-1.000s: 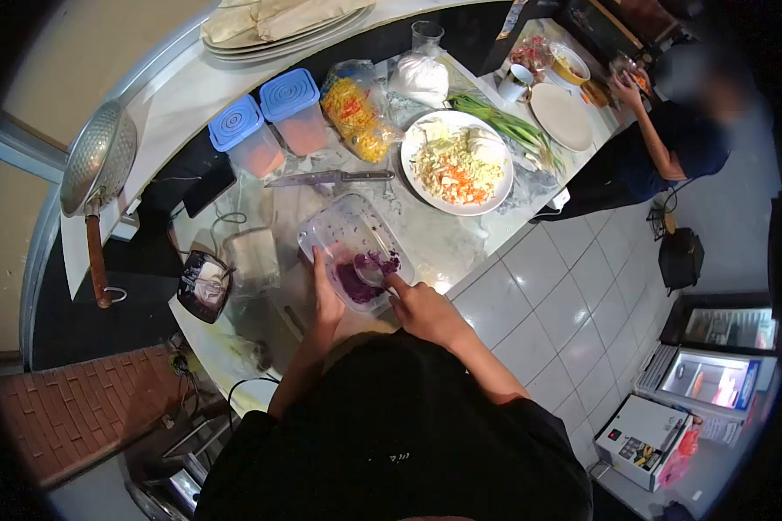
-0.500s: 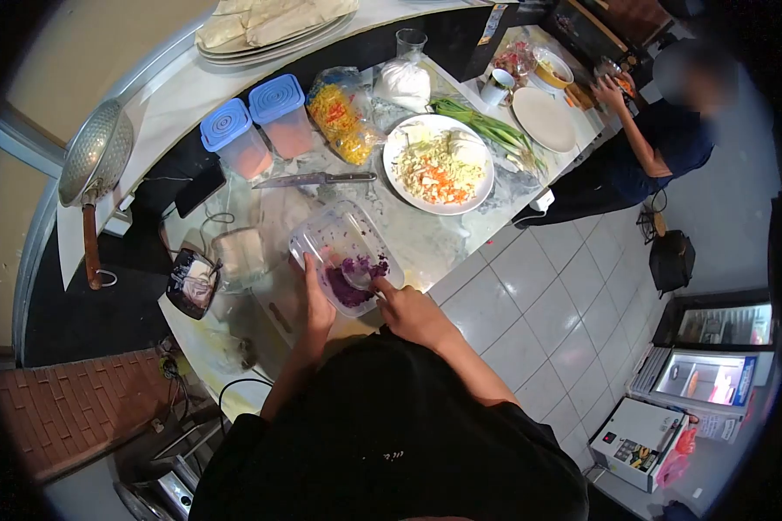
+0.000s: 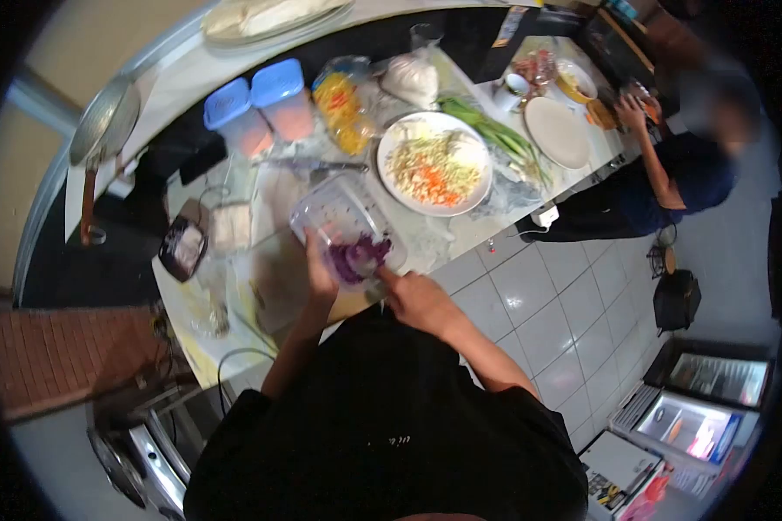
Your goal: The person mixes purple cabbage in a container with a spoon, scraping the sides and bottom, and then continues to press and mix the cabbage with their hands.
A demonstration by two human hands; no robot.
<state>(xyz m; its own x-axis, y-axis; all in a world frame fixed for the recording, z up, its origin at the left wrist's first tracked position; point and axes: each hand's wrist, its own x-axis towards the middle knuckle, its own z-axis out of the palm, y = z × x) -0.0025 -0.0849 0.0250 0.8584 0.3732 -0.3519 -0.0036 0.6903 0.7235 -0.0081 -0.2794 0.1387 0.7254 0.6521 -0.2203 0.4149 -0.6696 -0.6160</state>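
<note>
Tub (image 3: 328, 204) at the bench's (image 3: 439, 246) near side, in front of the person; whether it rests or is lifted, cannot tell. Left hand (image 3: 322, 276) clamps its left wall, thumb up along the side, other fingers mostly hidden. Right hand (image 3: 421, 301) has its fingers closed on a spoon (image 3: 367, 263), blurred, bowl end in purple food (image 3: 346, 266) at the tub's near end. Knife (image 3: 317, 163) lies just beyond; plate (image 3: 388, 191) of chopped food to the right.
</note>
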